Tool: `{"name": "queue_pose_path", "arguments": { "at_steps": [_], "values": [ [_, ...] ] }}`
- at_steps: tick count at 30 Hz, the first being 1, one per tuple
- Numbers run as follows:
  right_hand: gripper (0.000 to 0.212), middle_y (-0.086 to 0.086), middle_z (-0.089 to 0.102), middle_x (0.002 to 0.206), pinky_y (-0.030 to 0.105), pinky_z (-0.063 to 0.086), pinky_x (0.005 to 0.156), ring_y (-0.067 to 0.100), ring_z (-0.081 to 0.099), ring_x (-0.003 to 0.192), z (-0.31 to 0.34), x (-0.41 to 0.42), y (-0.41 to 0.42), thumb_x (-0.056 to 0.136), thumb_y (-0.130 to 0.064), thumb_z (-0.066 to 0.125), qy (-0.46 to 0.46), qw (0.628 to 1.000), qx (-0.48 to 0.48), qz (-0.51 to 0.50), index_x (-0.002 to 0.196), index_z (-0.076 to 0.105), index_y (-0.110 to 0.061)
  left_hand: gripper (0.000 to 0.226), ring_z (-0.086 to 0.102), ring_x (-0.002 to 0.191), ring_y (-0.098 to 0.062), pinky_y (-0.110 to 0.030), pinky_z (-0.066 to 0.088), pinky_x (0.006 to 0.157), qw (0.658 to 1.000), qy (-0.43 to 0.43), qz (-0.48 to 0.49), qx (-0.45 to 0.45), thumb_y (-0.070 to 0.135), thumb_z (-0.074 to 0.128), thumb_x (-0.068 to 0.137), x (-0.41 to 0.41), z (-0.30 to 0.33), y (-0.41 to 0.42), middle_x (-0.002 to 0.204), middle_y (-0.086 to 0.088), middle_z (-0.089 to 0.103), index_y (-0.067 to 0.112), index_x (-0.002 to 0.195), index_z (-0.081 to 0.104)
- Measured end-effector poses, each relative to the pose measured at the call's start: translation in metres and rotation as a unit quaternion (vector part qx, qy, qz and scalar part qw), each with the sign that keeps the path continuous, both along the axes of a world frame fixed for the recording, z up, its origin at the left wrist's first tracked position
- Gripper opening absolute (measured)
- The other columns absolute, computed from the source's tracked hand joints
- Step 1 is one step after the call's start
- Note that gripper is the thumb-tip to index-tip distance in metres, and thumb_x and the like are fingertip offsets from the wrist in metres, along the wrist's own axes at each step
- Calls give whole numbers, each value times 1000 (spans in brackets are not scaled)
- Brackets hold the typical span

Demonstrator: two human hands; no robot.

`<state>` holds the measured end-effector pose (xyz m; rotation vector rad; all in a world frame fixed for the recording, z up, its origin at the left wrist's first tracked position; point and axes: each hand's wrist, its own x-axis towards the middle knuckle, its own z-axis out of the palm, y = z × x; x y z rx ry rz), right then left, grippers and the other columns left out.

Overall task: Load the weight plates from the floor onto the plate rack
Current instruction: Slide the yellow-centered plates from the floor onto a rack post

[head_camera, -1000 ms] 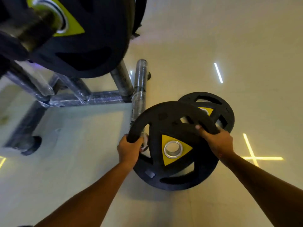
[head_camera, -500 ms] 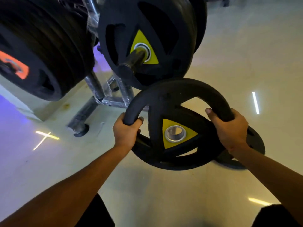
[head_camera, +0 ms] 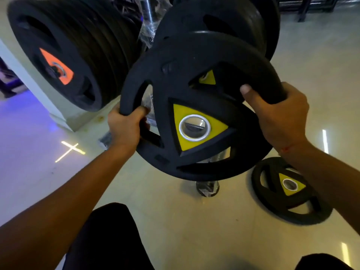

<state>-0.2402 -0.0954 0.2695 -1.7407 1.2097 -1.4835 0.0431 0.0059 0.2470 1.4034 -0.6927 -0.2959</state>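
Two hands, left hand (head_camera: 124, 127) and right hand (head_camera: 280, 115), grip a black weight plate (head_camera: 194, 106) by its rim, raised before loaded rack plates (head_camera: 214, 22); another plate (head_camera: 288, 191) lies on the floor (head_camera: 194, 230).

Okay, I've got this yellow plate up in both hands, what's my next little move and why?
Probably ease the held plate up and forward until its centre hole lines up with the peg of the yellow-marked plates on the rack. Both hands, left and right, grip its rim just short of them.
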Motion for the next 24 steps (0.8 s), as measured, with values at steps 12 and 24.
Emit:
{"name": "queue_pose_path", "arguments": {
  "at_steps": [12, 24],
  "values": [
    [54, -16, 64, 82, 17, 49, 66, 6, 65, 81, 50, 40, -38, 72, -73, 72, 21, 1000, -16, 2, 95, 66, -25, 14, 54, 55, -31, -43, 52, 56, 999, 45, 6, -25, 12, 70, 77, 27, 32, -43, 64, -17, 57, 5, 85, 62],
    [58, -7, 70, 89, 38, 59, 80, 16, 67, 87, 59, 65, -44, 71, -73, 73, 31, 999, -12, -23, 99, 69, -22, 22, 53, 48, -27, -37, 48, 52, 997, 65, 8, -45, 16, 70, 72, 49, 32, -60, 61, -14, 56, 0, 85, 62]
  ]
}}
